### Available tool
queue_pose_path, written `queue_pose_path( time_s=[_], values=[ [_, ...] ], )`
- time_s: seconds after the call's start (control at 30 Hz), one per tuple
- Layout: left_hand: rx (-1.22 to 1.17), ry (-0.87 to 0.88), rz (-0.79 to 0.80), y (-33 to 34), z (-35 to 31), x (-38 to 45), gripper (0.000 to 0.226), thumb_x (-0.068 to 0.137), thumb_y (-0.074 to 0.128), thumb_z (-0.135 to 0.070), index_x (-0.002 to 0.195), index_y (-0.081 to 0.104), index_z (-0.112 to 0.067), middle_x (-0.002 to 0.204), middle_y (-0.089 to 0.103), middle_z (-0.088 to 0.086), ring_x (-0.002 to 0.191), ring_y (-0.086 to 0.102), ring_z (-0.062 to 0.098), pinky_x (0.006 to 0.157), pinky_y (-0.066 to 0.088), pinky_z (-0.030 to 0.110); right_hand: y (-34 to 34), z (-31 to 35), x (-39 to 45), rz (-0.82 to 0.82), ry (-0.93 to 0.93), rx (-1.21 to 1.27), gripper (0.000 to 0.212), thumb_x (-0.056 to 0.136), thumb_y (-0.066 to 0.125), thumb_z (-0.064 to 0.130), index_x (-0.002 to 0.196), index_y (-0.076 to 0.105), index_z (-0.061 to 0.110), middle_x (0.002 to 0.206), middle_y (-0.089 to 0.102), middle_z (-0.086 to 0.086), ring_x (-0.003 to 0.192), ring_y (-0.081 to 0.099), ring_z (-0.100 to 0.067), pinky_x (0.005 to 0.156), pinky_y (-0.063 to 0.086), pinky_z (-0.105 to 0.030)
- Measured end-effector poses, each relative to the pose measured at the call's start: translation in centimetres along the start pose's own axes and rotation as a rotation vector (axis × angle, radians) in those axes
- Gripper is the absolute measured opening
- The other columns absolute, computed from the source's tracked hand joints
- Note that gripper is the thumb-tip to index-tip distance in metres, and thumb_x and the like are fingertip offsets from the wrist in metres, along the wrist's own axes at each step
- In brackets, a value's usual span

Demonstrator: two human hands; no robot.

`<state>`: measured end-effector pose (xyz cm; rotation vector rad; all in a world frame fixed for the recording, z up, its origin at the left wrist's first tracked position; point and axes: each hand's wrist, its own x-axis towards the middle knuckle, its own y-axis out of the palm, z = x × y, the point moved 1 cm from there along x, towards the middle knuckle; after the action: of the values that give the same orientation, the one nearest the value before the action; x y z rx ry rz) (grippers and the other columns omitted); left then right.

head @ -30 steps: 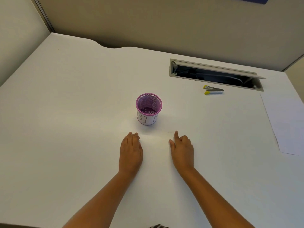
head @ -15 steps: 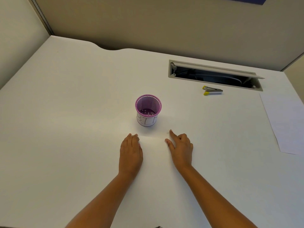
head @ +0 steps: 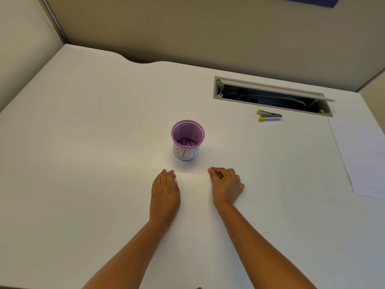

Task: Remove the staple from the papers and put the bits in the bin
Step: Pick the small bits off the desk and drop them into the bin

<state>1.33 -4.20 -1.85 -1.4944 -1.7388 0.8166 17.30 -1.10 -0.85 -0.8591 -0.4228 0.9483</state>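
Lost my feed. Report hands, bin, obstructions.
Left hand flat on desk; right hand curled, contents unclear. Bin upright ahead. Nothing between.

1. The white desk [head: 83, 163] carries everything in front of me; its far edge has a curved notch at 11 o'clock.
2. A purple mesh bin [head: 187, 139] stands upright at 12 o'clock, with small white bits on its floor and a paper label around its lower wall.
3. A yellow-tipped staple remover [head: 268, 116] lies at 1 o'clock, just in front of the open cable hatch [head: 270, 97] set into the desk.
4. A sheet of paper [head: 362, 159] lies flat at 3 o'clock.
5. My left hand [head: 165, 190] rests flat on the desk; my right hand [head: 226, 184] rests beside it, fingers curled.
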Motion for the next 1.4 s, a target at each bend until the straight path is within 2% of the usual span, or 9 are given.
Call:
queue_pose_path(
  time_s=[0.33,0.43,0.5,0.57,0.7,0.83,1.0,1.27,1.4],
  values=[
    [-0.009,0.009,-0.018,0.0,-0.2,0.1,0.041,0.088,0.030,-0.018,0.107,0.059,0.004,0.107,0.065,0.020,0.109,0.058,0.039,0.093,0.044,0.048,-0.4,0.6,0.8,0.088,-0.101,-0.132,0.020,0.093,0.051,0.031,0.098,0.067,0.020,0.101,0.063,-0.003,0.093,0.056,-0.020,0.081,0.027,-0.031],
    [-0.019,-0.001,-0.014,0.0,-0.2,0.1,0.042,0.089,0.029,-0.019,0.106,0.059,0.004,0.108,0.065,0.020,0.110,0.057,0.038,0.095,0.043,0.047,-1.3,1.1,2.2,0.157,0.075,0.090,0.021,0.092,0.051,0.031,0.099,0.067,0.020,0.104,0.064,-0.003,0.096,0.059,-0.022,0.084,0.027,-0.030],
    [-0.006,0.010,-0.023,-0.1,-0.2,0.1,0.040,0.088,0.030,-0.018,0.105,0.059,0.003,0.107,0.065,0.020,0.108,0.058,0.039,0.093,0.044,0.048,-2.3,2.4,3.4,0.198,0.178,0.312,0.022,0.089,0.055,0.035,0.099,0.068,0.019,0.098,0.066,-0.001,0.096,0.061,-0.022,0.095,0.037,-0.034],
    [0.001,0.016,-0.021,-0.1,-0.2,0.2,0.038,0.087,0.031,-0.017,0.104,0.059,0.003,0.105,0.065,0.019,0.107,0.059,0.039,0.091,0.046,0.047,-3.6,4.3,4.3,0.217,0.132,0.453,0.024,0.088,0.058,0.033,0.101,0.068,0.015,0.095,0.064,0.002,0.092,0.058,-0.016,0.099,0.042,-0.038],
    [0.013,0.020,-0.022,-0.1,-0.2,0.2,0.038,0.089,0.031,-0.017,0.106,0.059,0.003,0.105,0.066,0.019,0.106,0.059,0.039,0.091,0.047,0.047,-5.7,9.0,5.6,0.372,-0.028,0.565,0.028,0.090,0.058,0.025,0.110,0.065,0.006,0.100,0.061,0.003,0.095,0.055,-0.010,0.082,0.045,-0.021],
    [0.011,0.021,-0.027,-0.2,-0.4,0.1,0.042,0.092,0.028,-0.020,0.106,0.059,0.004,0.105,0.066,0.021,0.105,0.060,0.039,0.091,0.046,0.049,-4.8,12.3,6.1,0.450,-0.205,0.344,0.021,0.085,0.062,0.034,0.094,0.071,0.018,0.094,0.070,0.002,0.091,0.060,-0.017,0.095,0.043,-0.041],
    [0.012,0.018,-0.027,-0.2,-0.4,0.0,0.040,0.089,0.031,-0.018,0.107,0.059,0.005,0.106,0.066,0.022,0.105,0.060,0.040,0.092,0.044,0.050,-4.5,14.1,7.0,0.416,-0.507,-0.177,0.016,0.083,0.064,0.036,0.093,0.072,0.026,0.105,0.066,0.004,0.102,0.056,-0.019,0.079,0.021,-0.033],
    [0.010,0.018,-0.019,-0.2,-0.3,0.1,0.053,0.097,0.018,-0.028,0.107,0.059,0.004,0.108,0.065,0.022,0.107,0.059,0.039,0.093,0.044,0.049,-4.6,14.5,7.6,0.433,-0.633,-0.296,0.019,0.084,0.062,0.038,0.099,0.072,0.030,0.113,0.062,0.004,0.110,0.050,-0.023,0.079,0.022,-0.036],
    [0.015,0.011,-0.020,0.0,-0.1,0.0,0.047,0.094,0.025,-0.025,0.107,0.059,0.005,0.109,0.065,0.022,0.107,0.059,0.039,0.094,0.043,0.049,-4.9,14.3,7.7,0.423,-0.594,-0.231,0.018,0.078,0.069,0.042,0.090,0.073,0.029,0.111,0.062,0.005,0.106,0.052,-0.020,0.080,0.021,-0.035]
  ],
)
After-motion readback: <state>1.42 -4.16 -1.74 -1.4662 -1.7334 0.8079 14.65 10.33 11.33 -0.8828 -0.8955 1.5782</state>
